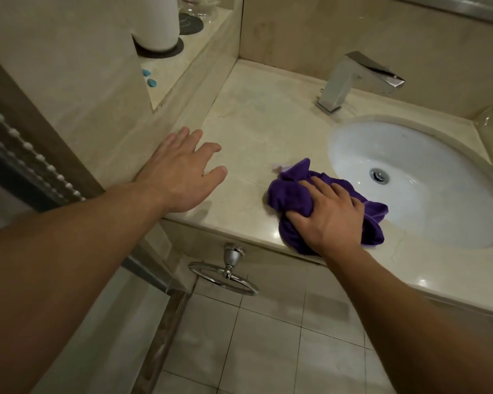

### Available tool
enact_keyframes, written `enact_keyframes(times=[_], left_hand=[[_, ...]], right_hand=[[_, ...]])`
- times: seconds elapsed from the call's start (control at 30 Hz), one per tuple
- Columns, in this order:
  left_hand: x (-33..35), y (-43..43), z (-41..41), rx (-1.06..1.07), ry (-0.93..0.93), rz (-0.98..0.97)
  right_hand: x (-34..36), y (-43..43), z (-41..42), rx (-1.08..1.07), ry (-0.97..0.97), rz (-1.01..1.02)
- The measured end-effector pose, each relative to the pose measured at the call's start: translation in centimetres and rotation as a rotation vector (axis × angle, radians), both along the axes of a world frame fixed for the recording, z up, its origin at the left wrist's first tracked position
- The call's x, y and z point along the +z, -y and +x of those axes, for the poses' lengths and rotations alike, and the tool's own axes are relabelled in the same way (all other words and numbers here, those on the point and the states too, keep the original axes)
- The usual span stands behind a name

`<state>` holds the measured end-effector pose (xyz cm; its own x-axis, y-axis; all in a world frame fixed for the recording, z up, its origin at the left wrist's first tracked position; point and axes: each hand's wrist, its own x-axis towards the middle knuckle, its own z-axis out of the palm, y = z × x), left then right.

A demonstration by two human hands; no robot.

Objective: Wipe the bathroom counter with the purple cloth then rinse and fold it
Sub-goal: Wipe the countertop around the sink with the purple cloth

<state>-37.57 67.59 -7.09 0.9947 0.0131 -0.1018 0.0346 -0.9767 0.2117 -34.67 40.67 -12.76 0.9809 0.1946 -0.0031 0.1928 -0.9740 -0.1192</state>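
My right grip point(325, 216) clutches the bunched purple cloth point(285, 191): soft, light, I judge, best wadded underneath it; left grip point(182, 173) released.

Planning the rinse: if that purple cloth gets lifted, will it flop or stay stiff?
Likely floppy: the purple cloth lies bunched in soft folds under the right hand. It probably slides easily on the glossy counter.

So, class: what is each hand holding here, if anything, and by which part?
The right hand grips the bunched purple cloth from above, around its middle. The left hand is open and holds nothing.
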Motion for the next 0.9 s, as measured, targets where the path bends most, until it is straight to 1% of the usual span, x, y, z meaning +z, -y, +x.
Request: enact_keyframes(times=[0.13, 0.27, 0.33, 0.5, 0.73, 0.9], left_hand=[[-0.2, 0.3, 0.1, 0.010, 0.027, 0.002], [-0.3, 0.7, 0.4, 0.052, 0.050, -0.078], [-0.5, 0.5, 0.3, 0.043, 0.063, -0.081], [-0.8, 0.1, 0.1, 0.045, 0.058, -0.098], [-0.6, 0.0, 0.1, 0.069, 0.053, -0.131], [-0.8, -0.3, -0.1, 0.058, 0.042, -0.089]], right_hand=[[0.2, -2.3, -0.2, 0.030, -0.021, -0.009], [0.4, -6.8, -0.9, 0.189, -0.047, -0.019], [0.4, -9.3, -1.4, 0.264, -0.049, -0.022], [-0.2, -12.8, -2.2, 0.325, -0.058, 0.013], [-0.1, -10.5, -1.1, 0.390, -0.055, 0.006], [-0.1, -5.6, -0.1, 0.302, -0.039, 0.001]])
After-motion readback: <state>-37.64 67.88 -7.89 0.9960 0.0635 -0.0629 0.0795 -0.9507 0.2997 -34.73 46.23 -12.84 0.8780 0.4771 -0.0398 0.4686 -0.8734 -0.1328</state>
